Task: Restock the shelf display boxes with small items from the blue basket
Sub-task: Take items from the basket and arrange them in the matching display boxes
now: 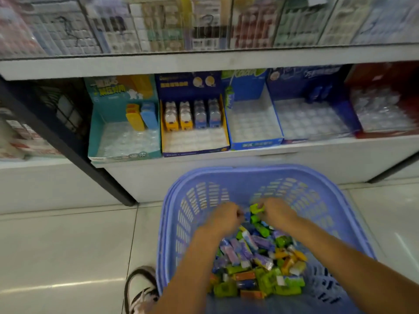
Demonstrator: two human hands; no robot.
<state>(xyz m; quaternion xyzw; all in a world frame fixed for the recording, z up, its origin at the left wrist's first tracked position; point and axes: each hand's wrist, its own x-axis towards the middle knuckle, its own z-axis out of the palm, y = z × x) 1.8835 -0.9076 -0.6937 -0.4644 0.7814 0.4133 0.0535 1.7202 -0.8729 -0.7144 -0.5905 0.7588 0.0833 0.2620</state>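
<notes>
The blue basket [353, 225] stands on the floor below the shelf, filled with several small green, purple, orange and blue items [256, 259]. Both my hands are inside it, over the far end of the pile. My right hand [275, 210] pinches a small green item [257, 208]. My left hand [226, 217] has its fingers curled, with something small and blue at the fingertips; blur hides the hold. On the shelf sit a teal display box [97, 132], a navy and yellow box [195, 141], a blue box [254, 125], another blue box [313, 118] and a red box [385, 109].
The white shelf edge [226, 158] runs just behind the basket. A dark shelf post [74, 152] slants down at the left. My shoe [140, 288] stands on the tiled floor beside the basket's left wall. Sticker sheets hang on the upper shelf [204, 26].
</notes>
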